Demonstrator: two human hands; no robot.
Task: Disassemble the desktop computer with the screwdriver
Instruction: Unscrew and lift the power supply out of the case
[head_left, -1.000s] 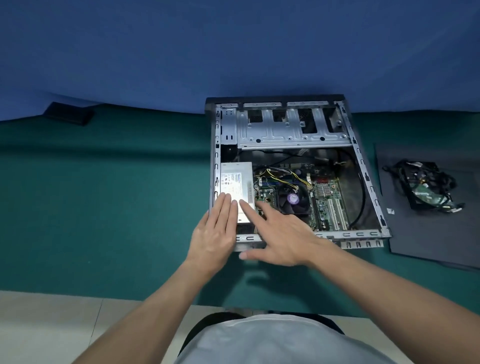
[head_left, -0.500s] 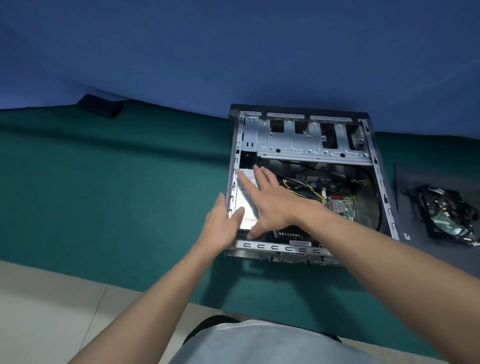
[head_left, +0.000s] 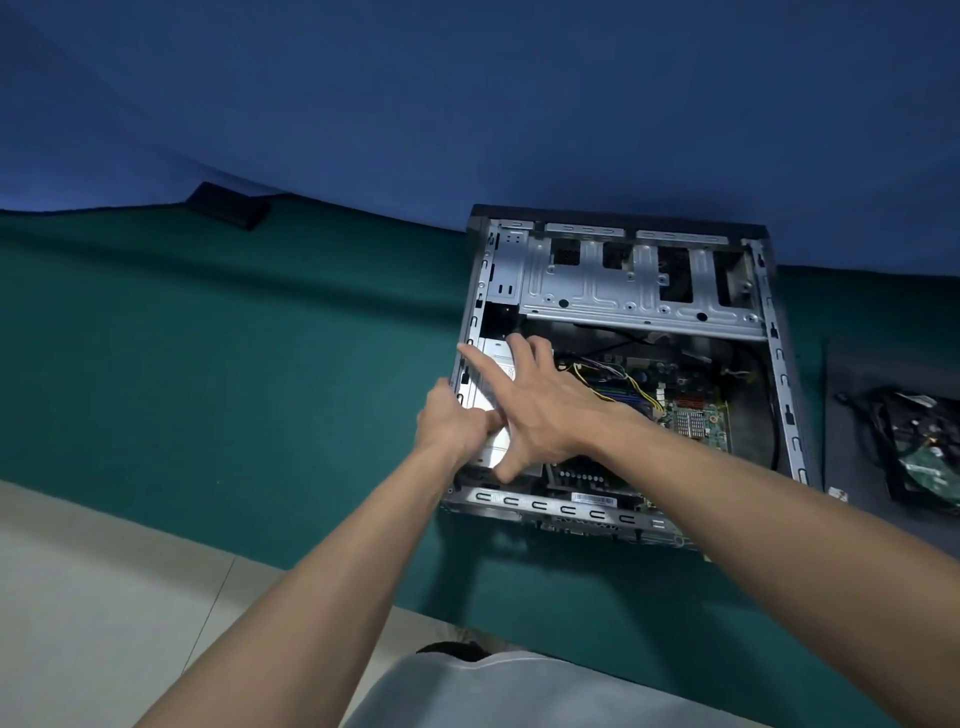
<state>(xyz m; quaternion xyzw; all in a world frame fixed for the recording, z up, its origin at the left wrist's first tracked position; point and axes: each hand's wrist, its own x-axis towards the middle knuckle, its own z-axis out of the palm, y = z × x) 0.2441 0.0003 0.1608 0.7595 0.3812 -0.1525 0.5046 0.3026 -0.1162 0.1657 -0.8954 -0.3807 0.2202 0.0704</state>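
Silver steel frames the open computer case (head_left: 519, 501), which lies on its side on the green-covered desk (head_left: 208, 364), towards the far right corner and tight against the blue backdrop (head_left: 467, 104) along the far edge. Its top side is uncovered, so the inside shows. Along the case's left wall sits the pale metal power supply (head_left: 485, 395), mostly covered by both hands.

The right hand (head_left: 545, 415) lies flat on top of the power supply with its fingers spread wide. The forefinger reaches to the left wall and the thumb points back towards the near rim. The left hand (head_left: 452, 423) comes in over the left wall with its fingers curled round the power supply's left edge, knuckles up, touching the right hand.

Right of the hands, the green circuit board (head_left: 693, 421) lies on the case floor, with yellow and black wires (head_left: 636, 387) crossing it. At the far end of the case, a metal drive bracket (head_left: 623, 296) spans from wall to wall.

Beside the case, by the desk's right edge, lies a dark panel (head_left: 852, 415) carrying a loose drive tangled in black cables (head_left: 924, 452). Well apart, near the far left corner, rests a small black block (head_left: 228, 207). Pale floor tiles (head_left: 104, 597) show below the desk's near edge.
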